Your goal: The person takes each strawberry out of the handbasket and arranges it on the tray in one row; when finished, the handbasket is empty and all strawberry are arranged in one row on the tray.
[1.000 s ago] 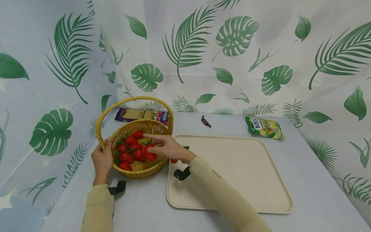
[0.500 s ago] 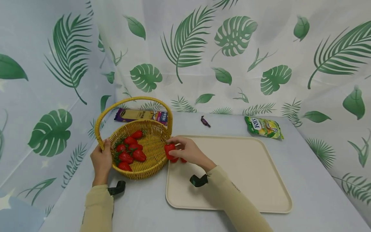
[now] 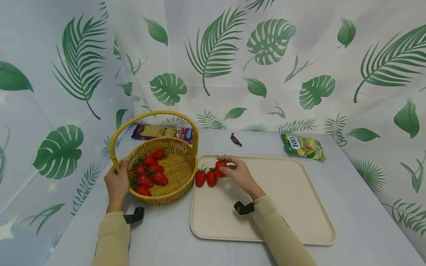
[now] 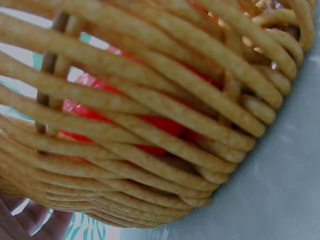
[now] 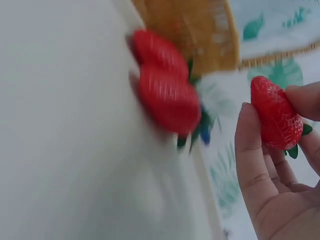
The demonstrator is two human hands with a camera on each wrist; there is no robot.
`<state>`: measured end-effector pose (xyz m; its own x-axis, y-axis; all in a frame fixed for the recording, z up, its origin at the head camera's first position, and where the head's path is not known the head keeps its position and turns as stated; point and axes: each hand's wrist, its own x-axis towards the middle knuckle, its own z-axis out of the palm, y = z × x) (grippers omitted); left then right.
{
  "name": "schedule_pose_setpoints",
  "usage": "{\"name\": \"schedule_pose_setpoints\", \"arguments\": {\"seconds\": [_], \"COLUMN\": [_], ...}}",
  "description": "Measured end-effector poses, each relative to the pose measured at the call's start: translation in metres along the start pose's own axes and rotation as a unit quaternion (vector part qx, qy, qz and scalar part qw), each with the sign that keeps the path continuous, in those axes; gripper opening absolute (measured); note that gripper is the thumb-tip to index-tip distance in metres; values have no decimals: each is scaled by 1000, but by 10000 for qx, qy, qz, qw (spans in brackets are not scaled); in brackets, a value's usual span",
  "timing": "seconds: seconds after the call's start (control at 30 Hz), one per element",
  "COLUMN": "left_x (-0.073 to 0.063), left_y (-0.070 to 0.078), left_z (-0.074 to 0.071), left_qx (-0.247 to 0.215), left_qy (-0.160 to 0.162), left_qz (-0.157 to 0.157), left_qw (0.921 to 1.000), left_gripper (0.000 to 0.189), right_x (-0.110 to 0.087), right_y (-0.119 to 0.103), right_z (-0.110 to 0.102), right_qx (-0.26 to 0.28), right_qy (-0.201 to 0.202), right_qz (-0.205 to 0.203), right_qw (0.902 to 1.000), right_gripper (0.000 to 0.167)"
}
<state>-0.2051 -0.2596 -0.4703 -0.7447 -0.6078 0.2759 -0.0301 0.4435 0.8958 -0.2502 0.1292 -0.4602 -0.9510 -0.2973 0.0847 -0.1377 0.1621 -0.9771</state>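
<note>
Here's the right hand [image 3: 240,176], thumb and fingers pinching one red strawberry [image 3: 220,169] above the far left part of the beige tray [image 3: 266,210], where a neat pair of strawberries [image 3: 200,178] lies side by side! Over on the left, the left hand [image 3: 116,183] grips the yellow wicker basket [image 3: 178,166] near the foot of its tall handle [image 3: 166,112], loose strawberries [image 3: 159,178] bunched in its left half, a purple packet [image 3: 156,132] behind it on the surface [image 3: 163,236].
</note>
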Motion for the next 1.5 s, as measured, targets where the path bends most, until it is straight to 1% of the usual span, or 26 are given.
{"name": "schedule_pose_setpoints", "arguments": {"seconds": [0.13, 0.3, 0.37, 0.53, 0.57, 0.77, 0.8, 1.03, 1.1, 1.5], "left_x": [0, 0, 0, 1, 1, 1, 1, 2, 2, 2], "left_y": [0, 0, -1, -1, -1, 0, 0, -1, -1, -1], "left_z": [0, -1, -1, -1, -1, -1, -1, -1, -1, 0], "left_qx": [-56, -90, -99, -67, -48, 29, 38, 78, 105, 76], "left_qy": [-56, -119, -130, -146, -146, -130, -124, -80, -80, -69], "left_qz": [-52, -71, -73, -113, -121, -72, -60, -18, 0, 26], "left_qw": [10000, 9999, 9998, 9998, 9998, 9999, 9999, 9999, 9999, 9999], "left_gripper": [57, 60, 60, 59, 59, 58, 58, 57, 57, 58], "right_x": [-1, -3, -3, -5, -5, -6, -6, -8, -8, -9], "right_y": [8, 16, 19, 27, 29, 33, 33, 29, 31, 34], "right_z": [-14, -22, -23, -22, -21, -17, -16, -14, -14, -15], "right_qx": [5, -107, -148, 29, -6, -695, -735, -754, -726, -621], "right_qy": [263, 387, 376, 232, 240, 375, 359, 95, 88, -66], "right_qz": [172, 478, 581, 836, 866, 719, 720, 937, 956, 829], "right_qw": [9995, 9980, 9975, 9962, 9960, 9943, 9940, 9927, 9927, 9946], "right_gripper": [37, 38, 38, 39, 38, 32, 32, 35, 35, 37]}}
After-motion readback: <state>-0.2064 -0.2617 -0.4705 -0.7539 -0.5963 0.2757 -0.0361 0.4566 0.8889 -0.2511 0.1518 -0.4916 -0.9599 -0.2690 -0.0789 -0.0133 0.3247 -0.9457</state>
